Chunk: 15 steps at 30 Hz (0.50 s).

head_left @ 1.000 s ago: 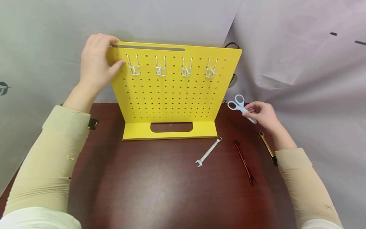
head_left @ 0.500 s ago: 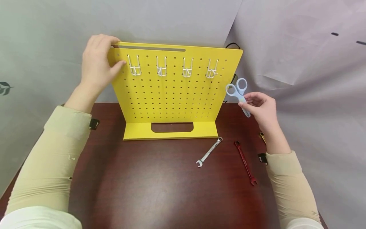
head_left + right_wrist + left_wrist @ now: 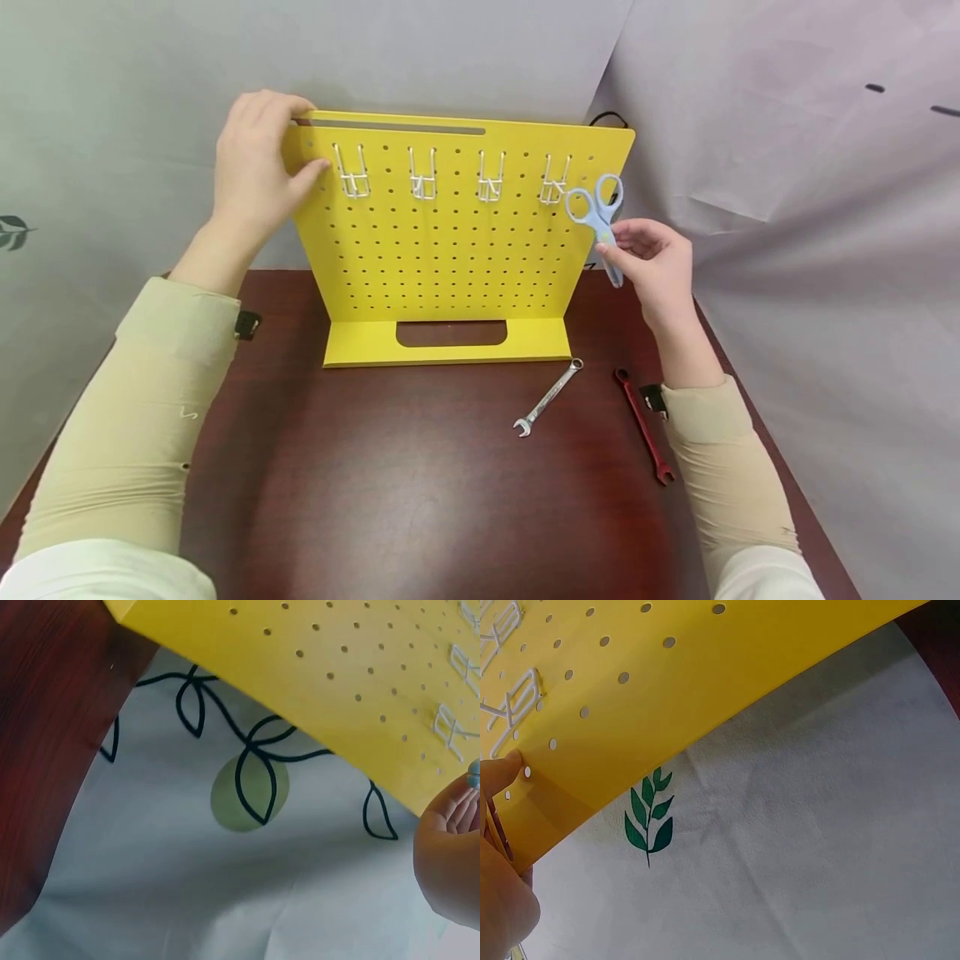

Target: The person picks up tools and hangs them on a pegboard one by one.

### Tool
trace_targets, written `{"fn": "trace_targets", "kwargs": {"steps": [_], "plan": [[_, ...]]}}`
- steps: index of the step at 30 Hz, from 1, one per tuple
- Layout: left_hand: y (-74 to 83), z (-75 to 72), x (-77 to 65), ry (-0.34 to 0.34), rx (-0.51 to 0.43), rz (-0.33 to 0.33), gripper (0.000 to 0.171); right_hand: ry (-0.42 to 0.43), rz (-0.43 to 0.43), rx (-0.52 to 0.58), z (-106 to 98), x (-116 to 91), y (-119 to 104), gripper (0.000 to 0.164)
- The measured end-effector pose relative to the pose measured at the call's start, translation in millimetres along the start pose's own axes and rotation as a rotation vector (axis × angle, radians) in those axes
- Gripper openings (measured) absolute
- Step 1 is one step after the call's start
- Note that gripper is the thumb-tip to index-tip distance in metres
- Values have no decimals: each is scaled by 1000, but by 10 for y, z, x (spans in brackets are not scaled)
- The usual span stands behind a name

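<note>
While the R hand (image 3: 660,265) pinches blue scissors (image 3: 597,218) nr R-most hook (image 3: 553,183) of the yellow pegboard (image 3: 446,235), all 4 hooks (image 3: 491,182) are bare. L hand (image 3: 258,167) grips board's top-L, twd bench's (image 3: 360,475) far edge. Silver wrench (image 3: 550,399) & red wrench (image 3: 643,427) lie on bench, red nearer R edge. Dark glossy wood; pale sheeting (image 3: 465,50) behind.

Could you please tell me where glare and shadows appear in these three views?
Head: pale glare on the dark tabletop, with a darker, soft shadow left of it; left wrist: shading on the pale backdrop along the edge of the yellow pegboard; right wrist: a soft-edged dim band across the backdrop.
</note>
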<state>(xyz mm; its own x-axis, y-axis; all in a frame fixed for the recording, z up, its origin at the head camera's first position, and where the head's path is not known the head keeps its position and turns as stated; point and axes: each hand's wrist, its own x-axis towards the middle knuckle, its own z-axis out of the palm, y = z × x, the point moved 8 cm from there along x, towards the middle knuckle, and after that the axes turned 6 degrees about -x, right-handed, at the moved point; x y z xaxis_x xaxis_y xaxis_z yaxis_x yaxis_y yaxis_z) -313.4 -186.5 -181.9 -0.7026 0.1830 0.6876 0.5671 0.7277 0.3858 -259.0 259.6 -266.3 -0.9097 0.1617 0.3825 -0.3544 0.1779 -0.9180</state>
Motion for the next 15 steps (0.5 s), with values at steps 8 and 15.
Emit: {"fn": "trace_targets", "kwargs": {"steps": [8,15], "plan": [[0,0,-3,-3,1,-5,46,23,11,6,137,98,97,23],[-8,-1,-7,-1,-6,-13,47,51,56,-21,221,179,259,21]]}}
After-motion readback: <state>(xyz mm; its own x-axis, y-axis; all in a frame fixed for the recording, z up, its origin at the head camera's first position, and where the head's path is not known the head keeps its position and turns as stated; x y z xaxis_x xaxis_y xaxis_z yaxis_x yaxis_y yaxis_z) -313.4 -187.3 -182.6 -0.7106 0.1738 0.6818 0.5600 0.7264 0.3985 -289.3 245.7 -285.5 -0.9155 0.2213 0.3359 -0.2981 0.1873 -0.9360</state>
